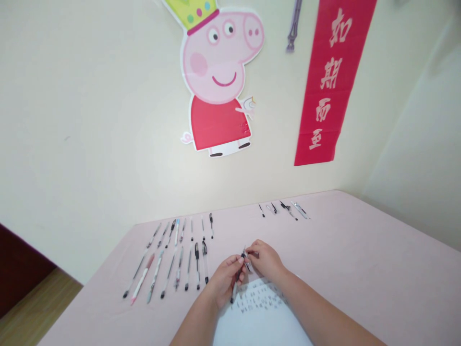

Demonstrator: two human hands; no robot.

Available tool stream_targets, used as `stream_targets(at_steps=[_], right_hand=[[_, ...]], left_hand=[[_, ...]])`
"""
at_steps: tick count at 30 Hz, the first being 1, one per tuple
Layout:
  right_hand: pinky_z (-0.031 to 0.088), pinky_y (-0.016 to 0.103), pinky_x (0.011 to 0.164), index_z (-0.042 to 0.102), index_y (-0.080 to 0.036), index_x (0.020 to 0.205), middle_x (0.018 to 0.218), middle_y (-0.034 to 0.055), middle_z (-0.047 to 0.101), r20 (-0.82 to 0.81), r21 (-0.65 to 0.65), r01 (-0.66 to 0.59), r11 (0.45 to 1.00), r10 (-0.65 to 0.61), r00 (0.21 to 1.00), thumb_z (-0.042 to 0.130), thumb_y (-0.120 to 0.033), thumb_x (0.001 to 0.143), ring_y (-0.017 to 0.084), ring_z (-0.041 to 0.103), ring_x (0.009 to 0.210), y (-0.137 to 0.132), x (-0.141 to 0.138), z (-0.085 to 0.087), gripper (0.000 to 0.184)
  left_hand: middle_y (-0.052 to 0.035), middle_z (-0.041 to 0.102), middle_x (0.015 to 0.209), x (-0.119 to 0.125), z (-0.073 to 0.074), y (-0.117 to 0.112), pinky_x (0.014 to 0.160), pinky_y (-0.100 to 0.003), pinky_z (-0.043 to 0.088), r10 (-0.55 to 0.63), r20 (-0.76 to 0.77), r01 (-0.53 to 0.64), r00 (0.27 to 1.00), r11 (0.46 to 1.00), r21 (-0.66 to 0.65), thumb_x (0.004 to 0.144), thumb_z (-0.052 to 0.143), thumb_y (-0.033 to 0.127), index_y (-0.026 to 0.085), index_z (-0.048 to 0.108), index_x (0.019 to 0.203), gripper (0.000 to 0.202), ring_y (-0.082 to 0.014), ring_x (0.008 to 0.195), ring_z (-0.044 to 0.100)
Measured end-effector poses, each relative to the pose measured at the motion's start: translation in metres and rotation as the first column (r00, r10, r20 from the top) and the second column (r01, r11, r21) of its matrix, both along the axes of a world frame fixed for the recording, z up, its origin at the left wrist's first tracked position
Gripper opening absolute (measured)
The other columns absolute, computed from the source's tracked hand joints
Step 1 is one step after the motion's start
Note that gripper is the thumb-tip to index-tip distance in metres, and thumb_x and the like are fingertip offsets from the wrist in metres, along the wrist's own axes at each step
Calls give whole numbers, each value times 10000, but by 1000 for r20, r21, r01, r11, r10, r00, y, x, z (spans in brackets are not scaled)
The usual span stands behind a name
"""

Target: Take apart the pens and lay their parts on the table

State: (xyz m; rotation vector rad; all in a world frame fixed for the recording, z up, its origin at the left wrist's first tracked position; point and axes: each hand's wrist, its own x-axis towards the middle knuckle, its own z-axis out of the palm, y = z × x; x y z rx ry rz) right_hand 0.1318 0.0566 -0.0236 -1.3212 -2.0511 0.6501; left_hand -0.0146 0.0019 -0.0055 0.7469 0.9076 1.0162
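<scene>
My left hand (pixel 227 276) is closed around a pen (pixel 234 290), whose tip points up and away from me while its dark rear end shows below the fingers. Close beside the tip, my right hand (pixel 265 258) has its fingers pinched together. A small dark piece seems to be between those fingers, too small to name. Another thin dark piece (pixel 247 267) shows between the two hands, partly hidden. Beneath both hands lies a white sheet of paper (pixel 259 322) with several rows of dark handwriting.
Two rows of pens (pixel 168 274) lie on the left of the pink tabletop (pixel 360 269). Several pens and small pen parts (pixel 287 207) lie near its back edge. Behind stands a wall with a cartoon pig cutout (pixel 219 122) and a red banner (pixel 329 86).
</scene>
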Motion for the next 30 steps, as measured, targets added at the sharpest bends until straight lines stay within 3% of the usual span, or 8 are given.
stream_targets(at_steps=[7, 11, 15, 20, 25, 30], right_hand=[[405, 243, 722, 700, -214, 882, 868, 40, 608, -81, -10, 10, 1000, -11, 997, 540, -161, 714, 155, 562, 799, 3, 0, -5, 238], [421, 259, 700, 702, -169, 854, 811, 54, 611, -301, -34, 12, 999, -22, 953, 472, -154, 715, 153, 560, 743, 7, -3, -3, 269], [416, 274, 643, 690, -148, 711, 741, 58, 623, -524, -146, -87, 985, -2, 852, 519, -280, 731, 163, 562, 697, 7, -9, 4, 218], [380, 261, 540, 612, -143, 655, 524, -21, 542, -720, -385, -301, 873, -80, 689, 657, -457, 639, 117, 499, 503, -1, -13, 13, 318], [354, 243, 483, 568, -165, 712, 455, -54, 505, -789, -486, -404, 775, -191, 583, 716, -482, 575, 107, 481, 431, -11, -14, 24, 376], [223, 199, 408, 575, -151, 686, 432, -79, 445, -776, -481, -296, 825, -244, 582, 734, -462, 552, 46, 327, 373, -9, -11, 30, 374]], left_hand=[[31, 493, 628, -1, -2, 2, 400, -164, 251, 31, 66, -30, 997, 999, -29, 694, 674, 330, 112, 599, 827, 267, -33, 467, 414], [23, 509, 636, -2, -6, 4, 411, -165, 281, 41, 102, -38, 994, 999, -33, 718, 651, 340, 111, 601, 843, 265, -40, 475, 434], [10, 527, 644, -3, -6, 3, 457, -176, 335, 19, 93, -18, 995, 1000, -20, 738, 636, 353, 106, 607, 851, 274, -54, 508, 465], [-1, 545, 658, -2, -3, 2, 498, -192, 359, -13, 86, 14, 996, 1000, -4, 722, 655, 360, 109, 605, 796, 266, -62, 527, 477], [-9, 545, 662, -2, -1, 1, 522, -205, 360, -33, 54, 32, 998, 999, 26, 712, 663, 387, 99, 620, 785, 300, -70, 547, 478], [-14, 543, 676, -3, -2, 0, 545, -198, 352, -69, 43, 68, 997, 998, 17, 731, 653, 366, 95, 629, 809, 283, -68, 576, 485]])
